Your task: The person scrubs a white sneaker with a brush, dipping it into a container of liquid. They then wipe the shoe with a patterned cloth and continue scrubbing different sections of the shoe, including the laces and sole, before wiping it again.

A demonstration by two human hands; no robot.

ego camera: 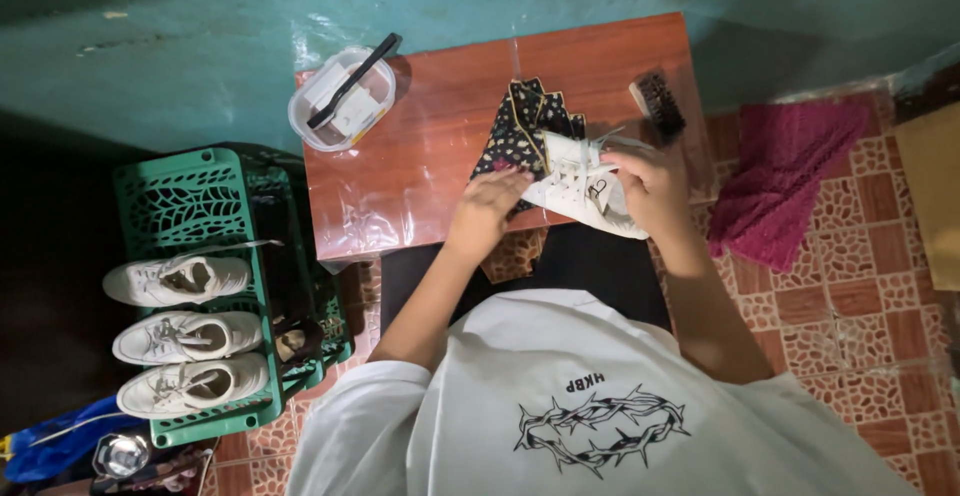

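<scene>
A white lace-up sneaker (pixel 577 178) lies on a dark flower-patterned cloth (pixel 524 128) on the small red-brown table (pixel 420 156). My right hand (pixel 650 184) grips the sneaker at its right side, near the laces. My left hand (pixel 490 206) rests with fingers spread on the cloth's near edge, just left of the shoe. A dark bristle brush (pixel 658 103) lies on the table behind my right hand.
A clear plastic tub (pixel 340 99) with a black-handled brush across it stands at the table's back left. Three white sneakers (pixel 180 334) sit on a green plastic crate (pixel 200 211) at left. A magenta towel (pixel 780 176) lies on the tiled floor at right.
</scene>
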